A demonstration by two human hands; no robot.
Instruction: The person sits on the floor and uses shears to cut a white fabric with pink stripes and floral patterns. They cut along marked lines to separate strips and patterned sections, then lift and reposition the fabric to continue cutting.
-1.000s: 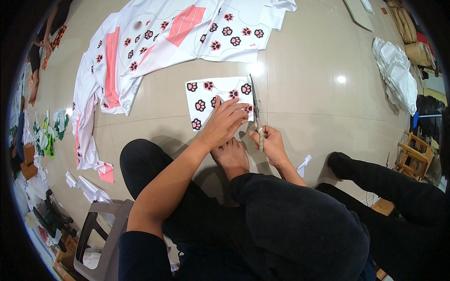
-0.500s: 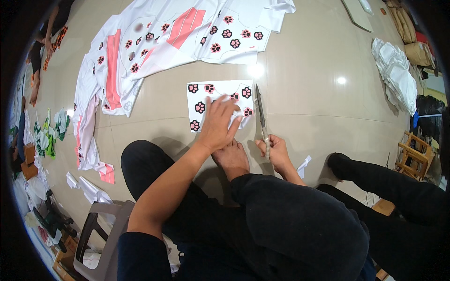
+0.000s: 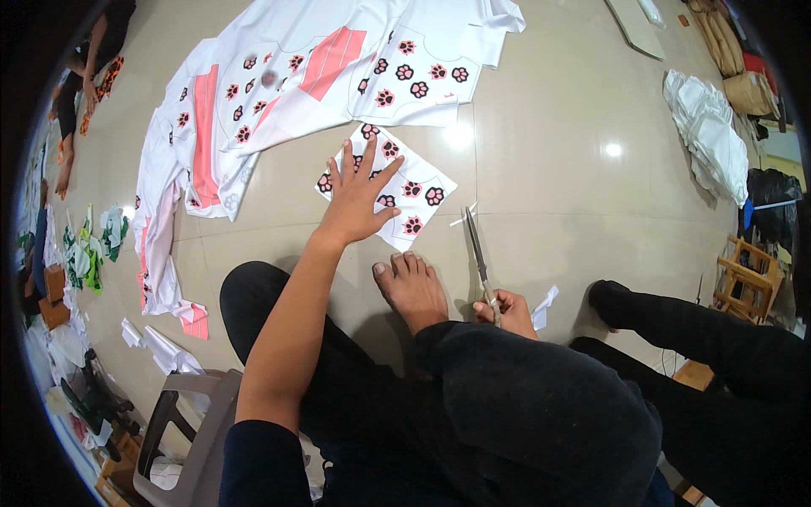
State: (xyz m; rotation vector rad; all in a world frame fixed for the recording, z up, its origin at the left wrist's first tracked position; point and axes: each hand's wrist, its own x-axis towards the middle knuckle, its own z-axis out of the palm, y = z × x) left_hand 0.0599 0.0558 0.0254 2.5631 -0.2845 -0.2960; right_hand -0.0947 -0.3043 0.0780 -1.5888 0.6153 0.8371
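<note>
My left hand (image 3: 359,194) lies with spread fingers on a white fabric piece (image 3: 427,179) printed with pink and black paw prints. The piece rests on the tiled floor, turned cornerwise. In my right hand (image 3: 509,311) is a pair of scissors (image 3: 479,253), held by the handles close to my knee. Their blades point away from me, to the right of the fabric piece and apart from it. A thin white scrap (image 3: 463,215) lies by the blade tips. My bare foot (image 3: 412,291) stands just below the fabric piece.
A large white fabric sheet (image 3: 287,182) with paw prints and pink stripes spreads across the far floor. Near my left stands a grey plastic stool (image 3: 221,401). Another person's black-clad legs (image 3: 676,325) reach in from the right. White bundled cloth (image 3: 708,127) lies far right.
The fabric piece has been turned cornerwise and shifted slightly left and away under my left hand, whose fingers are now spread. The scissors have drawn nearer to me, and a thin scrap now shows beside them.
</note>
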